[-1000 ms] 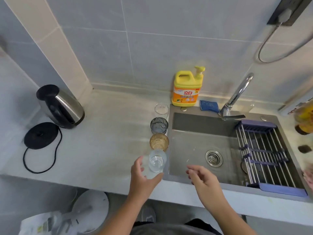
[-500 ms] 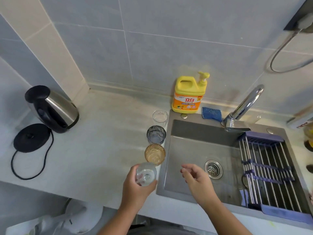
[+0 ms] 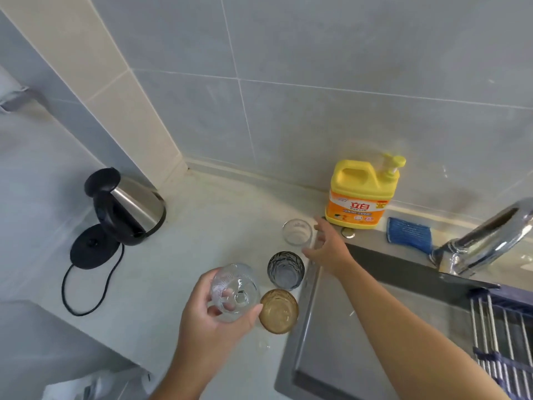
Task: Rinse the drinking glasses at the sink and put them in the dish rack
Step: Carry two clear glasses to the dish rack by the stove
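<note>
My left hand (image 3: 210, 321) grips a clear ribbed glass (image 3: 235, 291), lifted and tilted above the counter. Three more glasses stand in a row left of the sink (image 3: 331, 356): an amber one (image 3: 279, 310) nearest, a smoky grey one (image 3: 286, 269) in the middle, and a clear one (image 3: 297, 236) farthest. My right hand (image 3: 327, 249) reaches across with fingers spread, right beside the far clear glass, holding nothing. The dish rack (image 3: 507, 336) of metal rods with purple ends lies over the sink's right side, partly cut off.
A yellow detergent bottle (image 3: 362, 193) stands behind the sink, next to a blue sponge (image 3: 409, 233). The chrome faucet (image 3: 484, 241) arches in from the right. A steel kettle (image 3: 127, 206) with its black base (image 3: 92, 251) and cord sits at the counter's left.
My left hand has lifted and tilted the clear ribbed glass off the counter. My right hand moved from over the sink to the far clear glass. The camera swung left.
</note>
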